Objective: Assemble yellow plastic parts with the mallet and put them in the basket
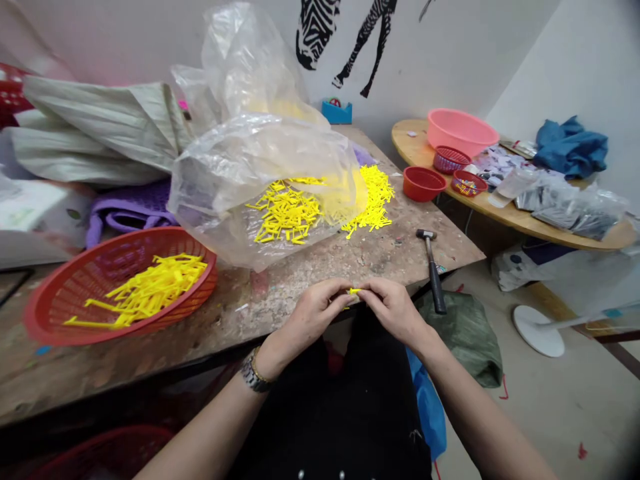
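Observation:
At the front edge of the worktable, my left hand (317, 308) and my right hand (393, 308) meet fingertip to fingertip. Between them they pinch a small yellow plastic piece (355, 291), mostly covered by the fingers. Beyond the hands, a clear plastic bag (265, 150) lies with its mouth open, and loose yellow pieces (290, 212) spill inside it. Another heap of small yellow pieces (373, 200) rests on the table to the bag's right. On the left, a red plastic basket (50, 310) holds longer yellow pieces (160, 287).
A hammer (433, 267) with a black handle lies at the table's right edge. Behind it, a round wooden table (413, 140) carries a pink basin (460, 130), a red bowl (424, 185) and packets. A blue tape dispenser (337, 112) stands by the wall.

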Motion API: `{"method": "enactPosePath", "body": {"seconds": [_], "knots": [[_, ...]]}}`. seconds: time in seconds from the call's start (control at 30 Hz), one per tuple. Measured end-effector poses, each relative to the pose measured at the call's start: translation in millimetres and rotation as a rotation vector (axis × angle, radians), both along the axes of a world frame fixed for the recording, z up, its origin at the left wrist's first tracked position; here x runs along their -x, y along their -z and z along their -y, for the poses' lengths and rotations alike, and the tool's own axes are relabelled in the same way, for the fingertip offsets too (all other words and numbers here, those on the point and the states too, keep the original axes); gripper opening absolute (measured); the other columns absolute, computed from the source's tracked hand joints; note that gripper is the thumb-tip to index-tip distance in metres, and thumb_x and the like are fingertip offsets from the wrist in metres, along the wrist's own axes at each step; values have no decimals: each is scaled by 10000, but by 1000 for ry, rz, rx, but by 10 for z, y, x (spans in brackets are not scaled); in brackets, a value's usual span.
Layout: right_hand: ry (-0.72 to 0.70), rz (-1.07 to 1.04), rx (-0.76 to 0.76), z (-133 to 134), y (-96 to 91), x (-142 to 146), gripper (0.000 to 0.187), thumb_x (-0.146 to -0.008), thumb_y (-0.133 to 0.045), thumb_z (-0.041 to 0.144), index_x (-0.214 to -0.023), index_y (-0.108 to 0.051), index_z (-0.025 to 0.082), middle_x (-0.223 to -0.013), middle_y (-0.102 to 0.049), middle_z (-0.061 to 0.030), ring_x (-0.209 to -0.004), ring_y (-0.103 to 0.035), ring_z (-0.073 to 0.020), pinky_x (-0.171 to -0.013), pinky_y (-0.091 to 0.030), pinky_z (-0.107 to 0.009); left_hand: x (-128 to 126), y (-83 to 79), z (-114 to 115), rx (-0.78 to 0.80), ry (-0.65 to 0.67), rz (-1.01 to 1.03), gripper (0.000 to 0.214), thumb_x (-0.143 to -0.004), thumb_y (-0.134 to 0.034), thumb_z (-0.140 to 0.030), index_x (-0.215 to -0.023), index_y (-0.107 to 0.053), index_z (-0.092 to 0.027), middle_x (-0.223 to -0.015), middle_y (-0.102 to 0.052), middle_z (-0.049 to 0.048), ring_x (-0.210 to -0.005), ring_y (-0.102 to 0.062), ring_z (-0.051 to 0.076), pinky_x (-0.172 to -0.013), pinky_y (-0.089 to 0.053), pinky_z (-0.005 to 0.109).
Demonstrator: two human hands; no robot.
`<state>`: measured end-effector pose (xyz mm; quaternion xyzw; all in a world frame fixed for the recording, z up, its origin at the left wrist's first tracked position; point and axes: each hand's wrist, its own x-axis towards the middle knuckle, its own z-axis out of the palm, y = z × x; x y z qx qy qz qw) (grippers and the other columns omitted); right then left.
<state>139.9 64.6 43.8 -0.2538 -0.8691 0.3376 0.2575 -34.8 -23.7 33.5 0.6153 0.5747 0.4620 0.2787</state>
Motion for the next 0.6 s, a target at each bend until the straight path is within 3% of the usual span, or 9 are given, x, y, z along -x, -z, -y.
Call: {"method": "enactPosePath", "body": {"seconds": [0.1,0.23,0.4,0.6], "knots": [[-27,34,16,-47,-43,60,201,-980,-537,254,-864,-688,190,-808,-693,-20,-765,-634,-156,-728,-452,-258,43,6,-28,4,-24,28,213,-927,-550,-337,-950,-701,-189,-893,-725,31,-827,-653,178,-765,-474,276],[-14,31,9,-253,-65,136,195,-981,-527,258,-917,-702,201,-861,-720,-22,-814,-656,-156,-771,-465,-257,128,46,-82,41,-117,89,228,-918,-558,-374,-889,-680,-184,-772,-671,4,-666,-596,139,-634,-453,239],[148,103,-136,-849,42,229,140,-917,-569,178,-926,-708,192,-945,-754,-46,-895,-677,-182,-832,-481,-284,259,140,-155,94,-209,244,268,-892,-581,-432,-935,-643,-175,-615,-571,-36,-474,-479,99,-455,-370,204],[346,387,-281,-1402,109,427,206,-940,-525,189,-1036,-707,174,-1101,-747,-94,-1013,-672,-207,-900,-481,-302,320,189,-214,117,-233,393,305,-852,-625,-460,-937,-617,-166,-593,-583,-30,-430,-467,86,-408,-368,182]]}}
